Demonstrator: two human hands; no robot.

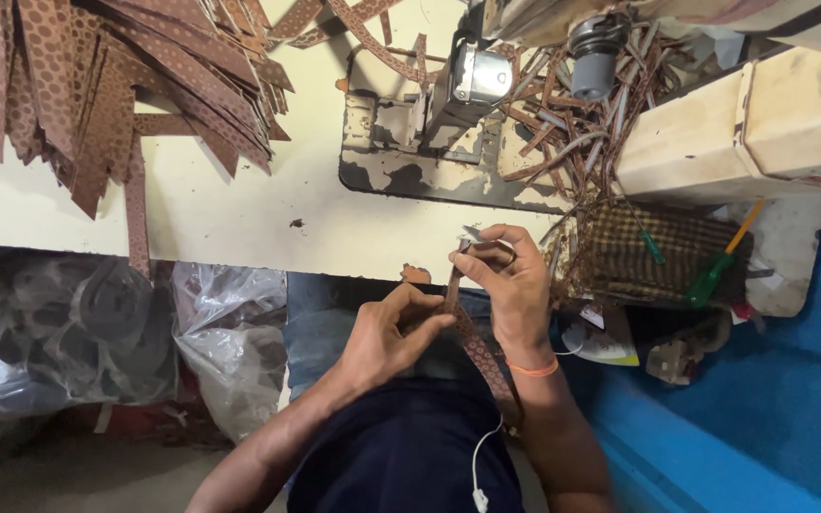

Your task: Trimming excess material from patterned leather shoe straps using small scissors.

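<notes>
1. While we look down over the desk [230, 214], our two hands meet just below its near edge, both closed on one brown patterned strap [475, 344].
2. Our left hand [393, 328] pinches the strap lower down, fingers curled over it and thumb pressed against its face.
3. Our right hand [505, 280] grips the strap's upper end and also holds small metal snips [474, 234], whose tips show just above the fingers; we cannot tell whether the blades touch the strap.
4. From our hands the strap runs down and to the right, across our lap and under the right forearm, which wears an orange band [534, 369] at the wrist.
5. On the desk ahead of us stands a sewing machine [472, 81] on its worn dark base plate, well apart from the strap.
6. A heap of cut brown patterned strips [97, 76] spreads over the far left of the desk, some hanging past its edge.
7. Thin leather trimmings [572, 133] lie tangled to the right of the machine.
8. A woven checked box [658, 256] sits near our right hand, with a green-handled screwdriver [710, 275] lying on it.
9. Clear plastic bags [230, 328] sit on the floor beneath the desk to our left.
10. A white earphone cable [479, 465] hangs down our dark shirt.
</notes>
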